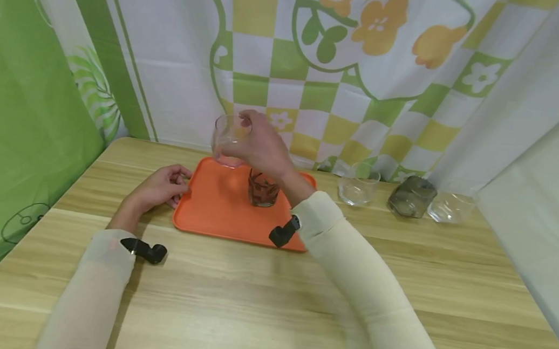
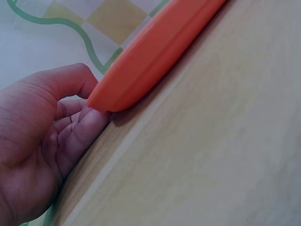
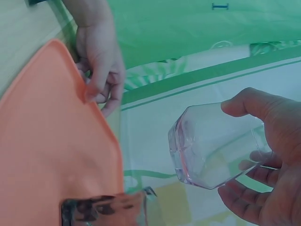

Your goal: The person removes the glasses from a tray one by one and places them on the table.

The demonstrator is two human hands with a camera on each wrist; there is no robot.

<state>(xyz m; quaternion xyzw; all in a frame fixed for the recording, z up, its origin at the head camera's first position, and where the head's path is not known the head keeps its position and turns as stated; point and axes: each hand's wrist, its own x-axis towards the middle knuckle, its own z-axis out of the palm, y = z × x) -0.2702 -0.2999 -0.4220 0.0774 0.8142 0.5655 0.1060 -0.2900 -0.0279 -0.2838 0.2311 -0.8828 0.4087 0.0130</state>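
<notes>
My right hand [image 1: 264, 146] grips a clear faceted drinking glass [image 1: 222, 131] above the back part of an orange tray [image 1: 213, 213]. In the right wrist view this glass [image 3: 202, 146] is tilted on its side, thumb on one wall and fingers round the other. At the tray's left edge my left hand [image 1: 159, 189] pinches the rim, with the thumb on top; the left wrist view shows the fingers [image 2: 82, 129] curled by the rim's underside. A dark-looking glass [image 1: 262, 190] stands on the tray, below the right hand.
To the right, along the back of the wooden table [image 1: 231, 301], stand a clear glass [image 1: 356, 188], a smoky grey glass [image 1: 411, 197] and another clear glass [image 1: 449, 208]. A patterned curtain [image 1: 287, 61] hangs behind the table, and a green cloth [image 1: 20, 124] hangs at the left.
</notes>
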